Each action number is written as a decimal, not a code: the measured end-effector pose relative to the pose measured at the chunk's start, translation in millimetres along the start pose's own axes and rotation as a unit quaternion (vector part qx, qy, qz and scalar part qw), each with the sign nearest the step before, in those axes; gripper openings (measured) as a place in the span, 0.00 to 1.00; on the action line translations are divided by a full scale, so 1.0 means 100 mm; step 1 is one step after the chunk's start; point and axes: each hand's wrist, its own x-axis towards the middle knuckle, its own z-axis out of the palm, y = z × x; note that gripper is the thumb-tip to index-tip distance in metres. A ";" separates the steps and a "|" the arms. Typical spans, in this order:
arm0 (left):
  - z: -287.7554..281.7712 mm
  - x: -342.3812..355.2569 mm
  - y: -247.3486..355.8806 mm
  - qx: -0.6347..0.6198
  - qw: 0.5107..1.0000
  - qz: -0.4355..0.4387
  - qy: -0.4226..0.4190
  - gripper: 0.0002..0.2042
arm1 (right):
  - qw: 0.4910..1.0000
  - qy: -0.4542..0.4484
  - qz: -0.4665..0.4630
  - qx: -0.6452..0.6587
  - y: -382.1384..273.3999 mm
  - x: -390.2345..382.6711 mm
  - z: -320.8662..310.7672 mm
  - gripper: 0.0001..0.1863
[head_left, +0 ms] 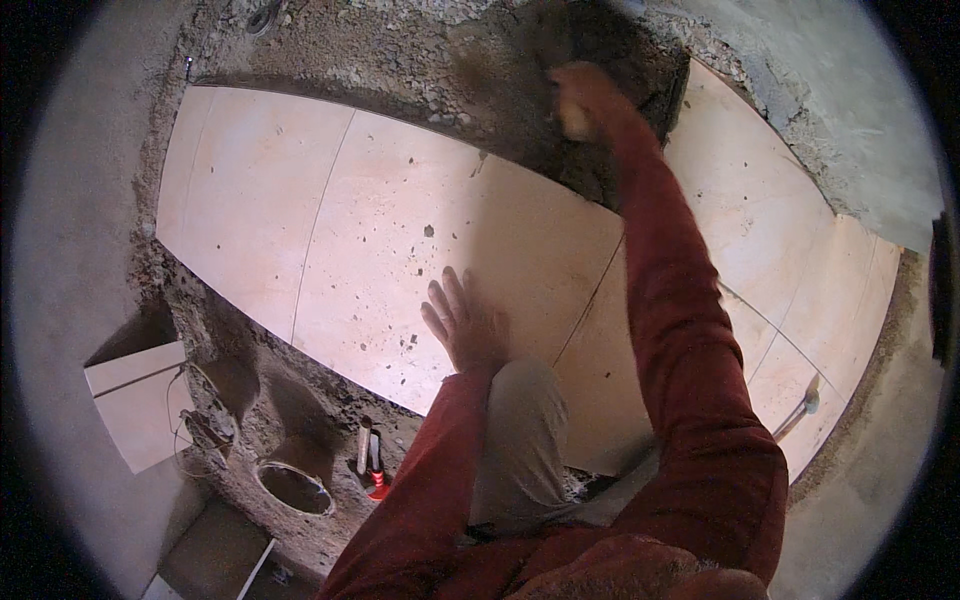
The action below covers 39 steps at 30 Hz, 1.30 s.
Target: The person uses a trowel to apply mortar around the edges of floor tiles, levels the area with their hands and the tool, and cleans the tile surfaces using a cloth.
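My left hand [465, 330] lies flat on a large pale tile [400, 200], its fingers spread and nothing in them. Dark crumbs are scattered over the tile's surface around it. At the far end of my outstretched arm, my right hand [583, 100] is closed low over a dark, rough mortar bed [500, 70] beyond the tile's edge. What its fingers grip, if anything, is lost in the shadow. More pale tile [740, 170] borders the dark patch on the right. My knee [525, 420] rests on the tile close to my left hand.
Below the tiles, a round pipe opening [295, 488] sits in rough ground. Beside it lie a red-handled tool [378, 480] and a short wooden-looking handle [363, 445]. Cut tile pieces [140, 410] stand at left. A light-tipped tool [810, 398] lies on the right tiles, near a wall [860, 110].
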 end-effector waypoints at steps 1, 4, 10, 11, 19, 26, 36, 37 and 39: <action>0.00 0.00 -0.01 -0.001 1.000 0.004 0.009 0.38 | 0.998 0.007 -0.038 -0.049 -0.01 0.16 0.25 0.16; 0.01 -0.01 -0.01 -0.006 1.000 0.018 0.017 0.40 | 0.967 0.065 -0.051 -0.241 -0.14 0.27 0.45 0.14; 0.01 -0.02 0.00 -0.017 0.999 0.015 0.023 0.40 | 0.799 -0.001 -0.077 -0.596 -0.73 0.03 0.09 0.21; 0.01 -0.02 0.00 -0.019 1.000 0.009 0.014 0.40 | 0.802 0.021 -0.062 -0.594 -0.77 0.12 0.08 0.19; -0.03 -0.03 0.00 -0.037 0.999 0.011 0.018 0.40 | 0.919 0.049 0.000 -0.392 0.15 0.80 -0.61 0.21; -0.06 -0.03 -0.03 -0.043 0.999 0.007 0.016 0.41 | 0.914 -0.031 0.269 -0.303 -0.20 -1.03 -1.27 0.20; 0.09 -0.06 -0.10 -0.010 0.998 0.027 0.049 0.38 | 0.775 -0.050 -0.069 -0.626 -0.54 -2.60 -1.14 0.15; 0.10 -0.06 -0.10 -0.015 0.999 0.023 0.047 0.38 | 0.770 -0.056 -0.092 -0.629 -0.51 -2.69 -1.13 0.15; 0.10 -0.05 -0.09 -0.009 0.999 0.014 0.037 0.38 | 0.753 -0.056 -0.107 -0.646 -0.44 -2.78 -1.12 0.15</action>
